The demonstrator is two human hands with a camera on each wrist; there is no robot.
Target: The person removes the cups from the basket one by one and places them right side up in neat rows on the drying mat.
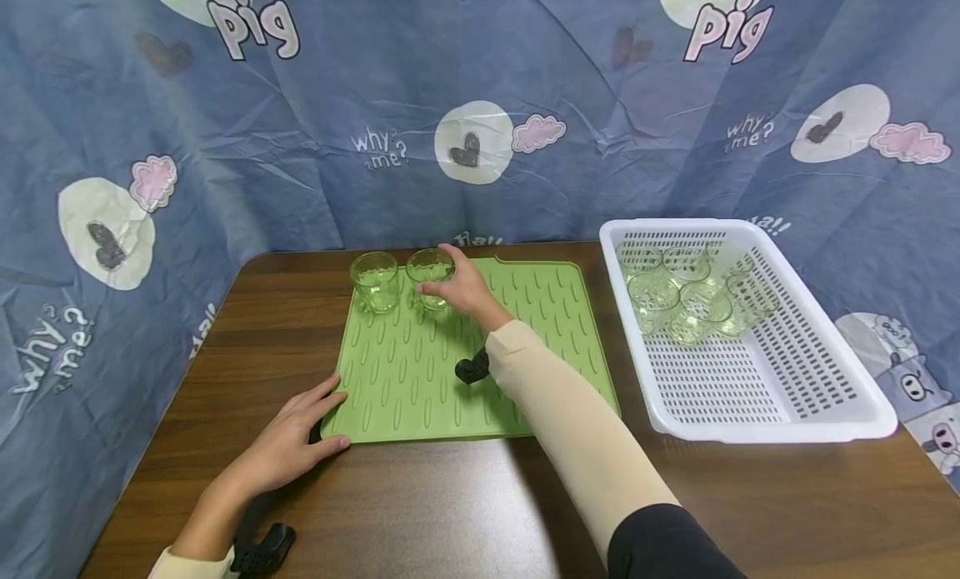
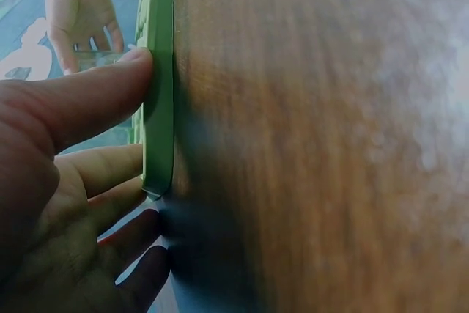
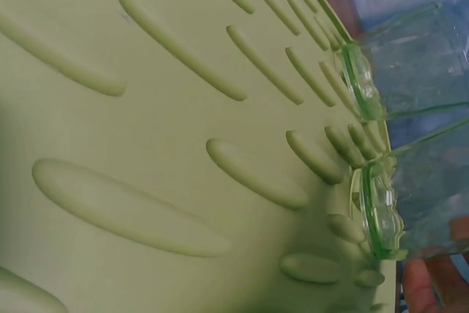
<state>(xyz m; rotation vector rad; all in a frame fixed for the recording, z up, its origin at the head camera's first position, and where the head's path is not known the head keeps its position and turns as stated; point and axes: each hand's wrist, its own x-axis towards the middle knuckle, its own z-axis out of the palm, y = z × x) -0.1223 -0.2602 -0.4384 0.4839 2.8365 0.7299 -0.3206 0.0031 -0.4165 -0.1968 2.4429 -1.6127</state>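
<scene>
A green ridged mat [image 1: 405, 379] lies on the wooden table. Near its far left corner stands one clear greenish glass [image 1: 376, 283]. My right hand [image 1: 465, 289] holds a second glass [image 1: 430, 269] just right of the first, thumb and fingers on either side of its rim. In the right wrist view both glasses sit close together, the held glass [image 3: 421, 199] nearer my fingertips [image 3: 419, 284]. At the mat's near left corner my left hand [image 1: 288, 437] rests with fingers spread, and in the left wrist view its thumb [image 2: 110, 93] touches the mat's edge [image 2: 157, 130].
To the right, a white perforated plastic basket [image 1: 840, 379] holds several similar glasses [image 1: 697, 308] grouped toward its back. A blue printed cloth [image 1: 480, 79] hangs behind the brown wooden table [image 1: 420, 512].
</scene>
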